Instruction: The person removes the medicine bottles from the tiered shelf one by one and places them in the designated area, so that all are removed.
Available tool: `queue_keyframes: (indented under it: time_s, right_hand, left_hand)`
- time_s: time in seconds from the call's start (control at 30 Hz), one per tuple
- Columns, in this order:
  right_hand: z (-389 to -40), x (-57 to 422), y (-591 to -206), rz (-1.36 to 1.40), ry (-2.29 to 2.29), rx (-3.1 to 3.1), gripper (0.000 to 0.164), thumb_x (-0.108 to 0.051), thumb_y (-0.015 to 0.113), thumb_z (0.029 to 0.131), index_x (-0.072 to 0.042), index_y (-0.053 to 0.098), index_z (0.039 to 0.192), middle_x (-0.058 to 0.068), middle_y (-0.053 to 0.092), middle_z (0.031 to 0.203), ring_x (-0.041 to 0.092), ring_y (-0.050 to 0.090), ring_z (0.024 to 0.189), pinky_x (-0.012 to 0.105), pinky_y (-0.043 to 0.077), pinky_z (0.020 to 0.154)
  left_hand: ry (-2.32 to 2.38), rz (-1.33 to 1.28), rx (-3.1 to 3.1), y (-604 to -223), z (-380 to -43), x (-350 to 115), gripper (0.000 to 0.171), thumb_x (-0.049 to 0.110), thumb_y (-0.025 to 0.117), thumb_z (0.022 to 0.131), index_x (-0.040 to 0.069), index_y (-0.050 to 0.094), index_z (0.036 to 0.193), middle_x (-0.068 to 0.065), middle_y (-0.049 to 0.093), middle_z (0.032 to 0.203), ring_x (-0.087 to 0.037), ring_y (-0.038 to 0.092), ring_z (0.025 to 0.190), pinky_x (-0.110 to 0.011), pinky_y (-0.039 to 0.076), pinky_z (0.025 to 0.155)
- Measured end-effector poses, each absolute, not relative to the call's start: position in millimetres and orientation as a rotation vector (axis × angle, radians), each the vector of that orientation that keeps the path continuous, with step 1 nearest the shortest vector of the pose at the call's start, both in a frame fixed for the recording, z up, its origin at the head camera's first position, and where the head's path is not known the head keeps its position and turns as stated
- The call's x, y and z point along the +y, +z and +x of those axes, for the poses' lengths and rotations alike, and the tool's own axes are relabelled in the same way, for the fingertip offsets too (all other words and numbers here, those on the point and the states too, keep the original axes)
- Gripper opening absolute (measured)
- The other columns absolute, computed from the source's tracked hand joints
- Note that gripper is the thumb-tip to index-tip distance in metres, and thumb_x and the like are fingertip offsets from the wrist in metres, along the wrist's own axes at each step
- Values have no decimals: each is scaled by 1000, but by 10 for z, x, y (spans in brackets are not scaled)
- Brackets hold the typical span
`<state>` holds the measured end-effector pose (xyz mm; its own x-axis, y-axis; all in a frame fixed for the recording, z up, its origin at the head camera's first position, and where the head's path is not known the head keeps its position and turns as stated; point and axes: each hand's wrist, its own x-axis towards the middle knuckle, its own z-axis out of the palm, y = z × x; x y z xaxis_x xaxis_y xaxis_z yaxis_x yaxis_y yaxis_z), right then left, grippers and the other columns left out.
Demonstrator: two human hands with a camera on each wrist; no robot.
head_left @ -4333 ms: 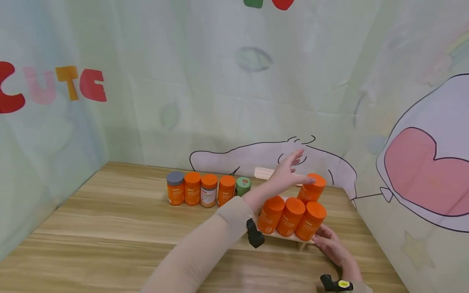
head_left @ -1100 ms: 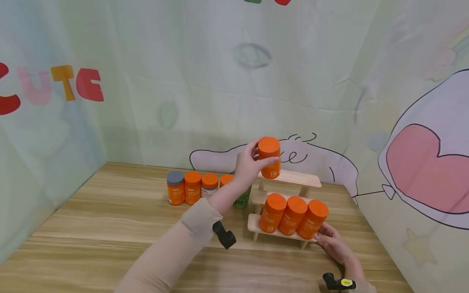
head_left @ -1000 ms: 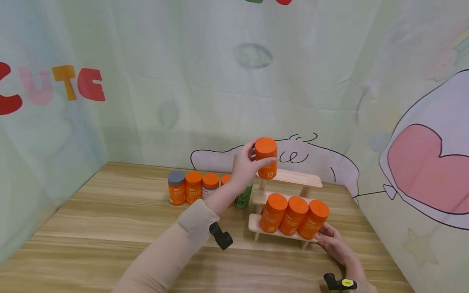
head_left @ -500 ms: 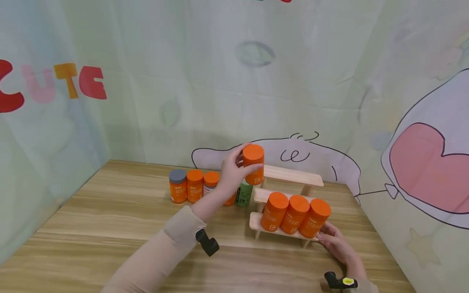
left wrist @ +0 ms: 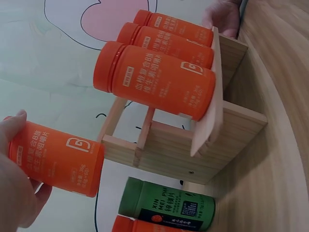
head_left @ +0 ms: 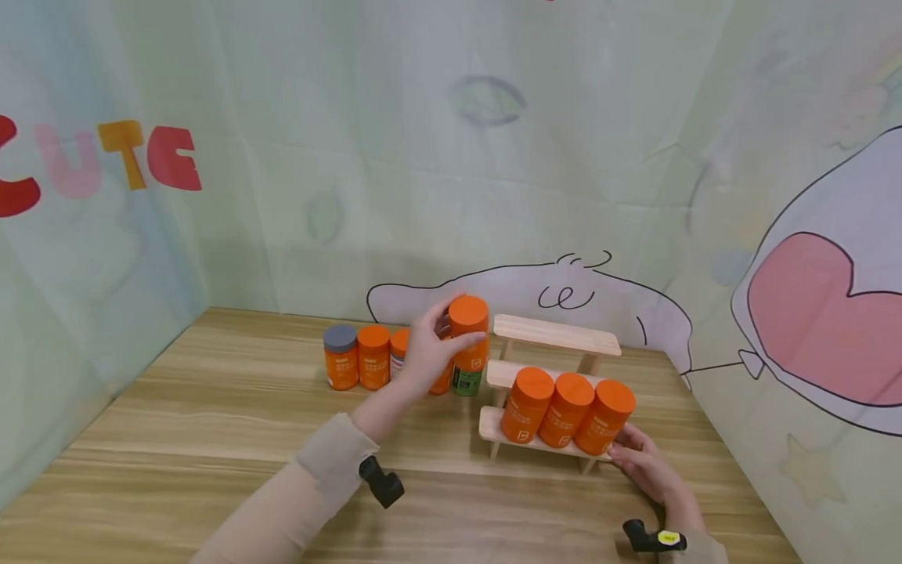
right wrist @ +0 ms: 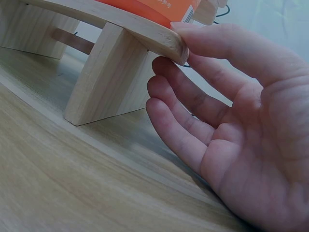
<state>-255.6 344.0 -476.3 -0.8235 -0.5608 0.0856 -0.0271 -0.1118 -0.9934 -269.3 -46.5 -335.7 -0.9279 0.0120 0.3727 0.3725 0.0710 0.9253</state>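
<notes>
My left hand grips an orange jar by its upper part, thumb across the front, just left of a three-tier wooden display rack. In the head view the held jar overlaps a green jar; the left wrist view shows the green jar lower, apart from it. Three orange jars stand side by side on the lowest tier. My right hand pinches that tier's right end, thumb above and fingers below the board.
Left of the rack, a row of jars stands on the wooden table: one grey-lidded jar, an orange jar and others partly behind my left hand. A printed curtain hangs behind.
My left hand has taken an orange jar from the rack's right side, carried it left and, over the last second, lowered it beside the rack. The right hand stays at the rack's corner.
</notes>
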Motion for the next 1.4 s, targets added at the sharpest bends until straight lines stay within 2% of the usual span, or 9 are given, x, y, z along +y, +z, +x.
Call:
queue_keyframes:
  time_s: [0.5, 0.77, 1.07, 1.4]
  right_hand:
    - [-2551, 3444, -4772, -659, -1991, 1824, 51, 3, 38, 99, -36, 56, 127, -15, 60, 123, 2, 58, 111, 18, 48, 94]
    - [-2538, 3446, -4753, -583, -1994, 1862, 51, 2, 40, 98, -38, 58, 125, -16, 60, 122, 0, 58, 111, 18, 48, 95]
    - [-2557, 3435, -4761, -639, -1992, 1806, 49, 2, 40, 99, -35, 56, 126, -15, 60, 124, 1, 57, 112, 19, 49, 95]
    - [-2558, 3443, -4759, -626, -1988, 1816, 47, 1, 41, 99, -35, 57, 125, -14, 60, 123, 1, 57, 112, 18, 48, 95]
  left_hand:
    - [-1908, -338, -2154, -3703, -2737, -499, 68, 12, 80, 80, 10, 51, 142, -14, 62, 132, -29, 60, 118, -46, 47, 104]
    - [-1854, -295, -2221, -3891, -2769, -457, 67, 10, 82, 78, 3, 53, 138, -18, 63, 130, -31, 61, 118, -44, 50, 100]
    - [-1888, -309, -2235, -4069, -2779, -412, 67, 8, 83, 77, -2, 54, 136, -22, 61, 131, -35, 59, 121, -47, 47, 104]
    - [-1824, -225, -2312, -4172, -2784, -376, 65, 10, 87, 72, 0, 59, 130, -20, 63, 129, -34, 59, 120, -46, 49, 101]
